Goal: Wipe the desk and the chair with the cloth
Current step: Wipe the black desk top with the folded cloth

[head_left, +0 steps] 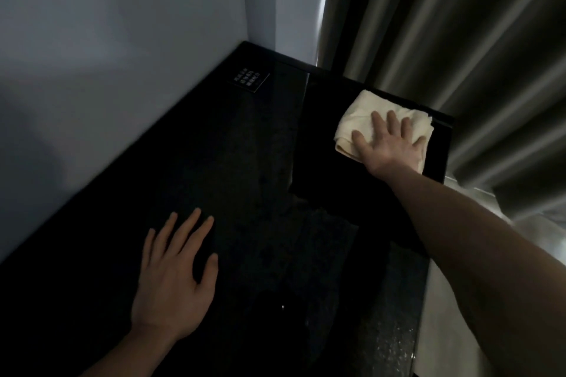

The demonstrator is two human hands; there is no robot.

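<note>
Fingers spread flat, right hand (390, 144) pressing the cream cloth (367, 115) onto the far right corner of the black desk (251, 162), close by the curtain (459, 40). Fingers likewise straight and apart, left hand (174, 278) palm-down on the near desk. Small dark card (248, 80) with white lettering at the back, near the wall (107, 24).

dim room — pale wall (122, 40) left | grey curtain (444, 40) right — light at its edge
</note>
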